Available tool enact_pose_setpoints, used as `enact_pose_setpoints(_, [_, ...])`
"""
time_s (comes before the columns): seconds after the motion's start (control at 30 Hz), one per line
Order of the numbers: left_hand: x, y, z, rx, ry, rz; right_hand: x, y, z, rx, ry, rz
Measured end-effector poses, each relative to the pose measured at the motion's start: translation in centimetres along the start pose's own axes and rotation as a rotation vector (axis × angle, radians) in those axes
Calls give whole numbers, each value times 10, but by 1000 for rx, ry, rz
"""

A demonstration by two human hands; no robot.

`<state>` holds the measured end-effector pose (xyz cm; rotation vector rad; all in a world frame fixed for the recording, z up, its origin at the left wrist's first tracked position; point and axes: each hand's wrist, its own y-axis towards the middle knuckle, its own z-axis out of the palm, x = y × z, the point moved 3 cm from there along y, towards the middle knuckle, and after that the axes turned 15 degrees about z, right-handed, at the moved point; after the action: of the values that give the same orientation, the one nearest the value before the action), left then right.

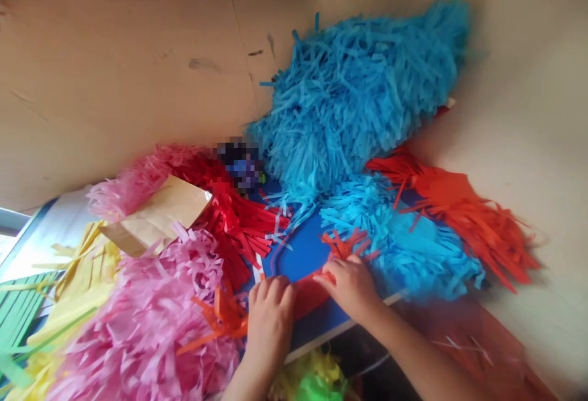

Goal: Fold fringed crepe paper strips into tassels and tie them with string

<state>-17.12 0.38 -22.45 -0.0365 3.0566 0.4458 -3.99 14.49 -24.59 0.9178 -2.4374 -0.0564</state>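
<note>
A strip of orange-red tissue paper (309,298) with fringed ends lies along the front edge of the blue table (298,254). My left hand (271,306) is closed on its left part, and an orange fringe (225,315) sticks out beyond it. On the right part, my right hand (350,281) pinches the paper between thumb and fingers, with more fringe (346,243) showing behind it. Pink fringed paper (156,315) is piled close to my left hand. Next to my right hand lies light blue fringed paper (413,245).
A big blue fringed bundle (358,95) leans at the back wall. Red fringe (239,217), a brown paper piece (158,211), yellow paper (80,291) and green strips (22,303) lie at left. Orange fringed paper (468,211) rests by the right wall. Yellow-green paper (316,379) is below the table edge.
</note>
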Motion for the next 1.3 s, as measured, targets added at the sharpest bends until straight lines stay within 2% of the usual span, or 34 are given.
enact_pose_setpoints(0.07, [-1, 2, -1, 71, -93, 126, -1, 2, -8, -43, 65, 20])
enact_pose_setpoints(0.17, [-4, -2, -10, 97, -106, 167, -3, -3, -35, -220, 178, -23])
enact_pose_setpoints(0.23, [-10, -7, -16, 88, -93, 165, -1, -12, -53, -226, 197, -200])
enact_pose_setpoints(0.3, [-15, -11, -21, 74, -96, 163, 0, -21, -60, -111, 145, -403])
enact_pose_setpoints(0.37, [-20, -13, -24, 59, -111, 161, -3, -25, -59, -32, 64, -502])
enact_pose_setpoints(0.57, [-23, -10, -26, 31, -134, 98, -12, -10, -48, -87, -50, -600])
enact_pose_setpoints(0.77, [-23, -11, -25, 23, -124, 65, -7, -6, -56, 85, -119, -671])
enact_pose_setpoints(0.9, [-23, -8, -25, 48, -103, 68, -3, -10, -45, -36, -302, -784])
enact_pose_setpoints(0.97, [-23, -7, -25, 62, -92, 70, -3, -7, -39, -66, -303, -838])
enact_pose_setpoints(1.03, [-22, -8, -23, 69, -84, 67, -3, -1, -41, -56, -222, -830])
enact_pose_setpoints(1.2, [-18, -13, -15, 35, -99, 49, -1, 8, -63, 8, 27, -676])
enact_pose_setpoints(1.3, [-14, -14, -13, -11, -124, 29, 3, 0, -64, 66, -14, -682])
